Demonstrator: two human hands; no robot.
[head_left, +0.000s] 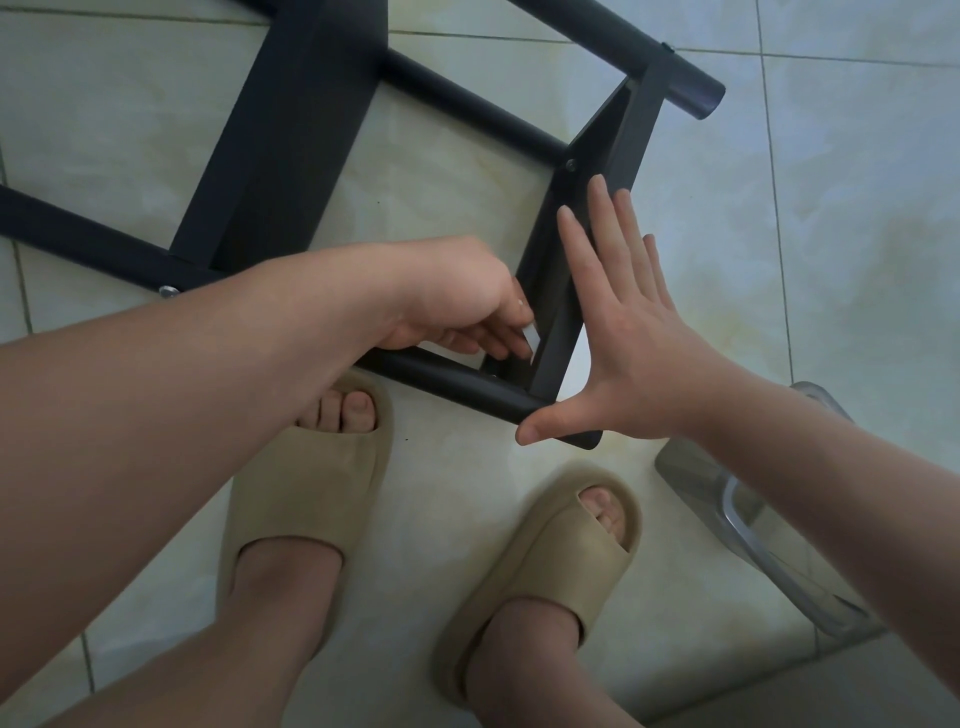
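Black frame (296, 135) lying on floor (857, 208), flat bar (634, 124) pointing away, left hand (467, 296) pinching silver piece (531, 335) (unclear what), right hand (623, 332) pressing bar, fingers spread.

a home, by the look of it — pale glossy floor tiles (857, 218) and beige house slippers (306, 483).

We look through one wide-angle camera worn on the head, facing forward and steeply down at the tiled floor (857, 208). It sits near the work: the black frame (291, 130) fills the upper half, our sandals (306, 483) the lower part.
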